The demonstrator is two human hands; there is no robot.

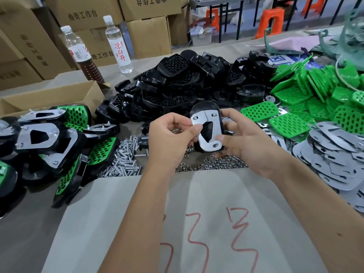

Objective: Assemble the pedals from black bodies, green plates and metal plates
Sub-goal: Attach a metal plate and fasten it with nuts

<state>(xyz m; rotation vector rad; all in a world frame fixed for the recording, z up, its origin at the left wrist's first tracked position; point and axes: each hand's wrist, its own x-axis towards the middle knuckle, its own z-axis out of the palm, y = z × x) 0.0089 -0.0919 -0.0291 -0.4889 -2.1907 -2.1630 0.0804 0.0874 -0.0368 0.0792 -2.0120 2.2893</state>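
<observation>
I hold one black pedal body (204, 107) upright at mid-table, with a metal plate (205, 131) lying on the side that faces me. My left hand (169, 138) pinches the plate's left edge between thumb and fingers. My right hand (244, 138) grips the body from the right, its thumb near the plate's lower slot. Two screw tips show through the plate's upper holes. Behind lies a heap of black bodies (177, 85). Green plates (307, 99) are piled at the right, loose metal plates (334, 152) at the near right.
Finished pedals (51, 138) are stacked at the left before an open cardboard box (49, 97). Screws (126, 158) and nuts (216, 164) lie just beyond a grey sheet (137, 223) with red marks. Two bottles (118, 44) and cartons stand behind.
</observation>
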